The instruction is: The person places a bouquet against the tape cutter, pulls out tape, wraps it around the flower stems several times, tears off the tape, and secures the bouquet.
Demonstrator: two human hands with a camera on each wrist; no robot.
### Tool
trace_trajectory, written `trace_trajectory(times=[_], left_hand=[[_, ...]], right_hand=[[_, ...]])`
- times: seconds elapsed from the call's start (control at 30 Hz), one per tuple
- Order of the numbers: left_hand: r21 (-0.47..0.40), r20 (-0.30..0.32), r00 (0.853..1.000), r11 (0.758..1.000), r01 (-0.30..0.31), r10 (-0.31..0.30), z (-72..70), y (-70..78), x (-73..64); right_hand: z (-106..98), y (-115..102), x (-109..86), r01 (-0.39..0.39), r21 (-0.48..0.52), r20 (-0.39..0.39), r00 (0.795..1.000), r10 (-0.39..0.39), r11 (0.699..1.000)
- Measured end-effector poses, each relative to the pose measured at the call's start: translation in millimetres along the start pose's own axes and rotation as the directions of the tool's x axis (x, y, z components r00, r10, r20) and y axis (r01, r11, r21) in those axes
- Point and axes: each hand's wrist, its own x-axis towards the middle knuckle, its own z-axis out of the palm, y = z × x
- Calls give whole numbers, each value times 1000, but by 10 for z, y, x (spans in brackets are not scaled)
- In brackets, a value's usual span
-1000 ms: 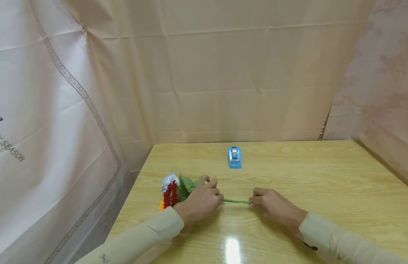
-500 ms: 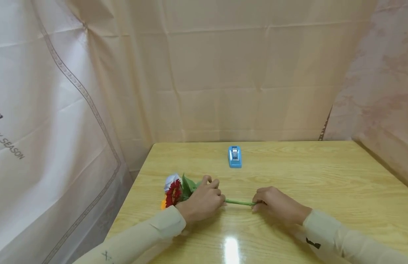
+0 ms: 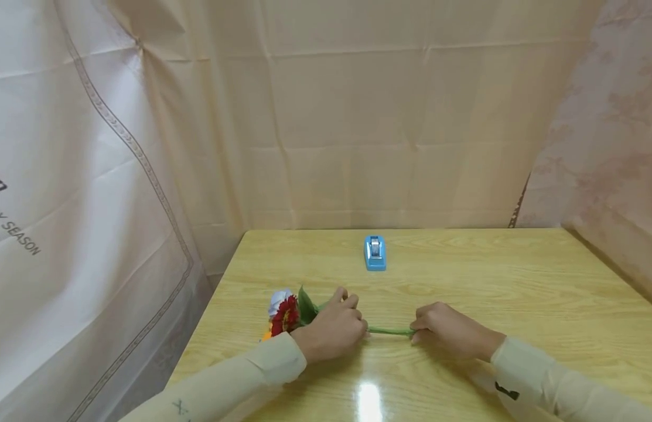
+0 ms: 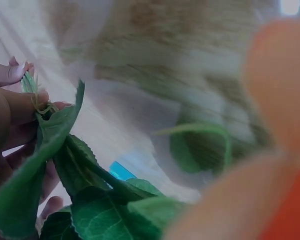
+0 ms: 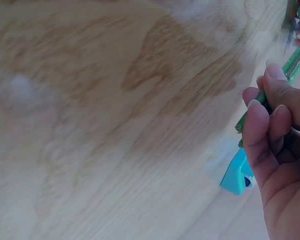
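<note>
Between left hand (image 3: 332,329), curled round the stems (image 3: 390,331) just below the leaves (image 3: 306,306), and right hand (image 3: 451,330), pinching near their ends (image 5: 239,128), probably handles light and springy, with likely soft, crushable flowers (image 3: 286,315) left of the left fingers (image 3: 353,315), so best held by stems only.
</note>
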Motion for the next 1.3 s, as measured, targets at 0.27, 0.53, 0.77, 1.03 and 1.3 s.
trace_trajectory(times=[0.27, 0.53, 0.77, 1.03, 1.3], left_hand=[[78, -16, 999, 997, -29, 30, 27, 51, 23], [56, -41, 999, 998, -23, 25, 42, 51, 37], [49, -26, 1000, 999, -12, 13, 72, 76, 82], [102, 11, 1000, 995, -14, 13, 91, 120, 98], [109, 45, 999, 994, -4, -1, 94, 114, 104]], right_hand=[[-22, 13, -37, -39, 39, 32, 999, 38, 998], [-70, 8, -60, -206, 131, 76, 977, 197, 970], [-60, 62, -61, -183, 31, 44, 982, 182, 983], [-49, 106, -73, -221, 70, 97, 972, 214, 973], [-99, 111, -93, -243, 72, 136, 963, 232, 967]])
